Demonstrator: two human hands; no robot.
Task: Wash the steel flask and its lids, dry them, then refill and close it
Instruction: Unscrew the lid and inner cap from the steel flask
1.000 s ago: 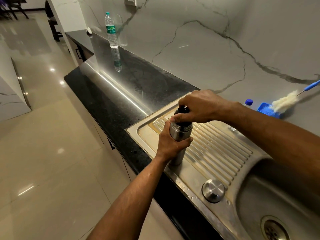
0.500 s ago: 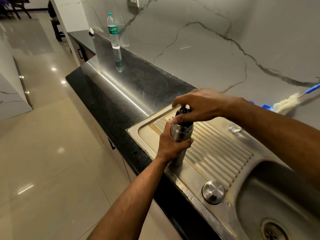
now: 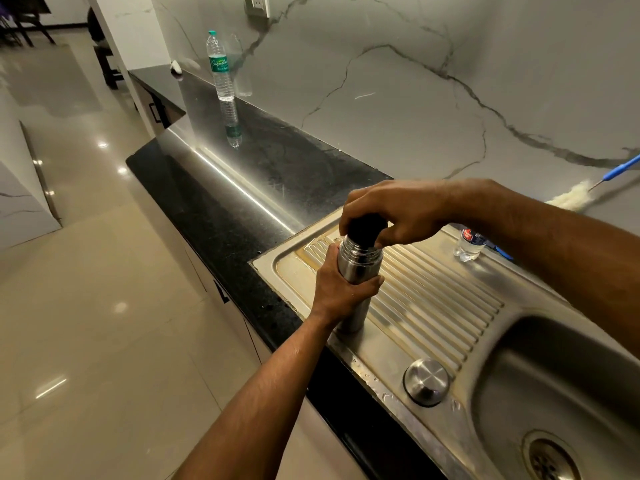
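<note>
**Flask held upright on the drainboard, black inner lid at its mouth**

Flask point(image 3: 358, 268) is stood upright on the ribbed drainboard point(image 3: 433, 306) of the steel sink, its long axis vertical and its base set on the flat margin at the near-left end of the ribs. Its polished steel barrel is gripped by the left hand point(image 3: 341, 289), whose fingers and thumb are curled round the middle of the body, below the threaded neck. The black inner lid point(image 3: 367, 227) is pinched from above by the right hand point(image 3: 398, 211), fingers bent down round its sides; whether the lid is seated in the mouth or just above it cannot be told. The one axis is thus shared by both hands, the right directly over the left, so any turning of the lid would be made about that vertical line while the barrel is steadied from below.

A smooth domed steel outer cap point(image 3: 426, 381) is lying apart on the sink rim, nearer the basin point(image 3: 554, 393), untouched. The black stone desk point(image 3: 242, 174) is glossy and speckled, backed by a veined marble wall. A tall plastic water bottle point(image 3: 220, 65) is stood well away along the desk, and a small bottle point(image 3: 469, 244) lies behind the right forearm, beside a fluffy brush point(image 3: 571, 199) with a blue handle.
</note>
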